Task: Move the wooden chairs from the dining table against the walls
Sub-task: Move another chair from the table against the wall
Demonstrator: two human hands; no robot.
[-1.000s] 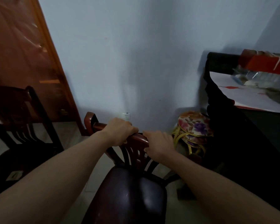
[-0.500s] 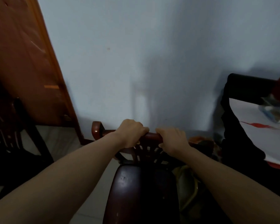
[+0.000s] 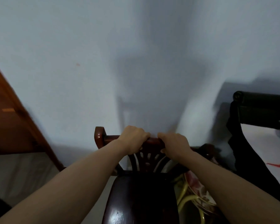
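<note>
A dark reddish wooden chair (image 3: 141, 201) with a glossy seat stands straight in front of me, its slatted back close to the pale wall (image 3: 136, 62). My left hand (image 3: 132, 138) grips the top rail of the chair's back, left of centre. My right hand (image 3: 174, 145) grips the same rail just to the right. Both arms reach forward over the seat. The chair's legs are hidden below the seat.
A wooden door (image 3: 8, 120) stands at the left, with tiled floor (image 3: 19, 175) below it. At the right is a dark table (image 3: 255, 110) with a white sheet on it. A floral stool with yellow legs (image 3: 194, 189) sits low between chair and table.
The chair has moved forward toward the wall and turned square to it. The second chair at the left has left the view, and the floral stool is now partly behind the chair.
</note>
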